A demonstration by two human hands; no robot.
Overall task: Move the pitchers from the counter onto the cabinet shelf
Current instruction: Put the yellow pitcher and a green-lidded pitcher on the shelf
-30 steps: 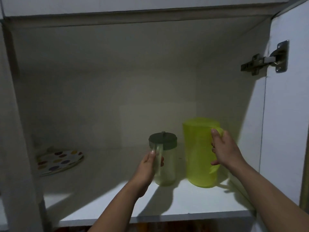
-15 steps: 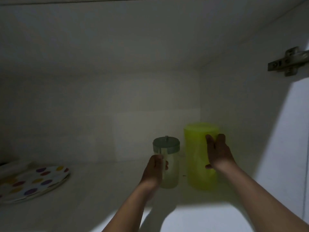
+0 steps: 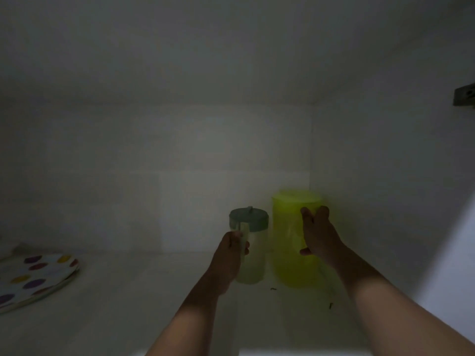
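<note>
left fingers (image 3: 237,236) curl round clear pitcher (image 3: 250,255) handle; right fingers (image 3: 314,214) straight against green pitcher (image 3: 288,242).

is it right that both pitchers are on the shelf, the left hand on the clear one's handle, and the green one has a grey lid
Not quite. In the head view the grey lid sits on the clear pitcher, not the green pitcher. The rest holds: both stand on the cabinet shelf, with the left hand on the clear one's handle.

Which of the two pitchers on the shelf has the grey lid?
The small clear pitcher, whose handle the left hand grips. The taller yellow-green pitcher beside it, under the right hand, has no grey lid.
</note>
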